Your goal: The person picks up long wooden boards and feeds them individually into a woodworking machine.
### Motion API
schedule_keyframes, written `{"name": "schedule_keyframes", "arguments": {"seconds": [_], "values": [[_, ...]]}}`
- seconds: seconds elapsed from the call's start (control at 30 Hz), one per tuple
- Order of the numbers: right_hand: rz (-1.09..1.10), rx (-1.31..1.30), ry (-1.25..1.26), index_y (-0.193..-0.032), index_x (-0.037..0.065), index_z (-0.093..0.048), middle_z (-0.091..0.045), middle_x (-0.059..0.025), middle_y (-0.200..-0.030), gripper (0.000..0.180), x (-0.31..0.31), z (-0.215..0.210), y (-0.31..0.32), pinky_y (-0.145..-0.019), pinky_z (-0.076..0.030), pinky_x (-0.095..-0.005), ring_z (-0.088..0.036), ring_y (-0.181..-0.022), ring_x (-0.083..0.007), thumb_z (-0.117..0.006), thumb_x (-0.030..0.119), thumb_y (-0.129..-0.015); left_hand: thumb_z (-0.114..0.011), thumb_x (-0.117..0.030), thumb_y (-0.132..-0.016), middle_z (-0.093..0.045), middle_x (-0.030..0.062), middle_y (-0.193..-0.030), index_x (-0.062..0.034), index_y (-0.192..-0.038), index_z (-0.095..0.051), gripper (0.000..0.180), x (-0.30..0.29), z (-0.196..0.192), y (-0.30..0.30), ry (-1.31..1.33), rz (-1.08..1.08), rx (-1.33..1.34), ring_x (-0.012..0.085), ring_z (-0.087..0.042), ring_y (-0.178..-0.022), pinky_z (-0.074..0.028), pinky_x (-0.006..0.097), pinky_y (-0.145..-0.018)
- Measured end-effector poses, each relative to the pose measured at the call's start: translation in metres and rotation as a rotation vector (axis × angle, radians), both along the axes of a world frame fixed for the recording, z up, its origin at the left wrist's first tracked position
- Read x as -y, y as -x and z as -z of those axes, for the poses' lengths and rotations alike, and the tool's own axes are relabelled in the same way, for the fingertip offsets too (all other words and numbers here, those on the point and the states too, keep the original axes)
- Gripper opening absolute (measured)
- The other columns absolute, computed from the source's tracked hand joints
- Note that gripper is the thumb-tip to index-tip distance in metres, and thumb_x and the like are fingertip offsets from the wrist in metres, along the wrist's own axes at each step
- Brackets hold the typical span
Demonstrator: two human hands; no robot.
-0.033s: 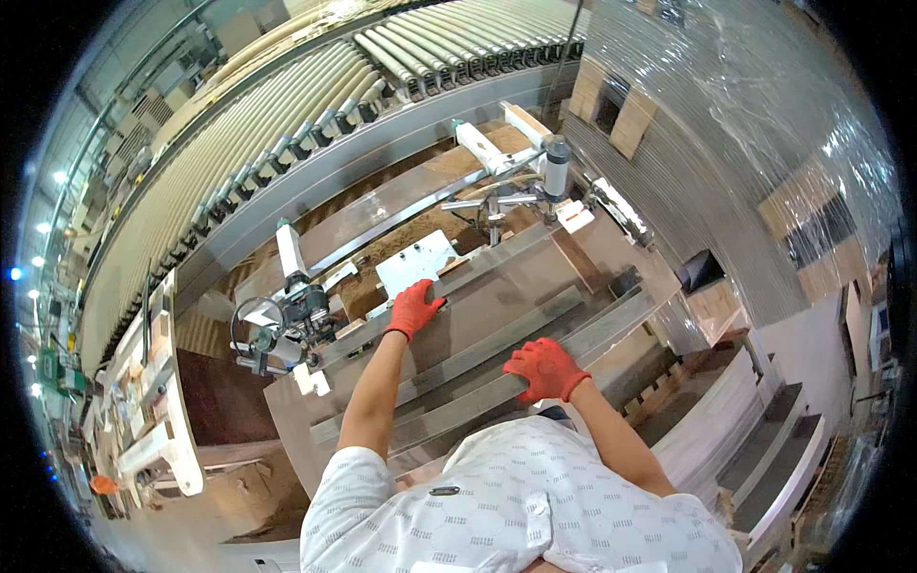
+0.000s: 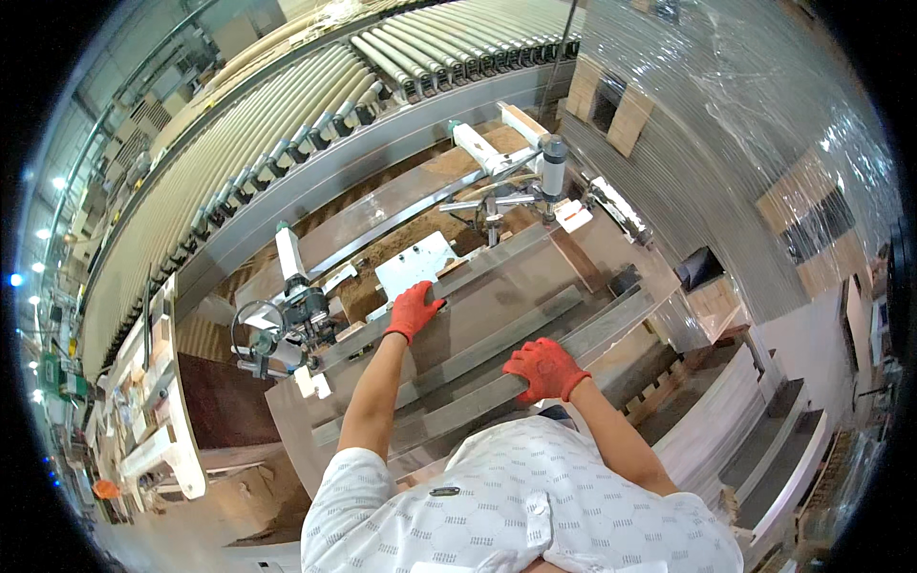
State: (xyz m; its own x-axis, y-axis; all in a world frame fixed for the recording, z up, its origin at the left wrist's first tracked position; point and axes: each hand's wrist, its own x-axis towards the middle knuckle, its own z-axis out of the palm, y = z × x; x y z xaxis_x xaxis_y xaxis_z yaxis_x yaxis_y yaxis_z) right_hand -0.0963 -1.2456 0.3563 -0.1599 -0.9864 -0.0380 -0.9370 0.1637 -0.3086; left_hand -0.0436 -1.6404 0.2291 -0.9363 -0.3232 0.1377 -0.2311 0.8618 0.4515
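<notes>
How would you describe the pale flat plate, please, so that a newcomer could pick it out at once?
Start from the roller conveyor across the top, then come down to the red-gloved left hand. The pale plate lies just beyond it. Unlike the long grey bars nearer the person, it is broad and whitish, with small dark spots.

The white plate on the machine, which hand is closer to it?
Left. The left hand is by the near edge of the white plate, though whether they touch is unclear; the right hand is farther off, lower and to the right.
</notes>
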Motion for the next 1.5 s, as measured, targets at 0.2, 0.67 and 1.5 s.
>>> {"name": "schedule_keyframes", "arguments": {"seconds": [0.2,0.67,1.5], "values": [[0.008,-0.015,0.032,-0.12,0.02,-0.074,-0.073,-0.0039,-0.114,0.053,-0.01,0.0,-0.001,-0.099,-0.052,-0.0468,-0.069,-0.114,-0.0277,-0.087,0.047,-0.076,-0.078,-0.048,-0.097,-0.074,0.019,-0.124,-0.0072,-0.135,-0.065,0.058,-0.011,-0.006,0.005,0.105,0.022,0.056,0.0409,-0.073,-0.111,-0.059,0.053,-0.092],[0.008,0.007,-0.012,-0.12,0.021,-0.074,-0.072,-0.0046,-0.113,0.057,-0.007,-0.003,0.0,-0.099,-0.051,-0.0463,-0.069,-0.115,-0.0278,-0.091,0.049,-0.074,-0.078,-0.037,-0.096,-0.071,0.021,-0.126,-0.0026,-0.139,-0.062,0.057,-0.02,-0.026,-0.011,0.104,0.148,-0.023,0.0438,-0.067,-0.114,-0.056,0.054,-0.095],[0.004,0.044,0.024,-0.122,0.019,-0.071,-0.071,-0.0032,-0.114,0.06,-0.01,0.0,0.002,-0.098,-0.051,-0.0452,-0.068,-0.115,-0.0271,-0.091,0.05,-0.075,-0.08,-0.035,-0.096,-0.068,0.0193,-0.127,-0.0026,-0.144,-0.059,0.062,-0.112,-0.097,-0.14,-0.074,0.26,0.243,0.0407,-0.068,-0.115,-0.058,0.05,-0.093]]}}
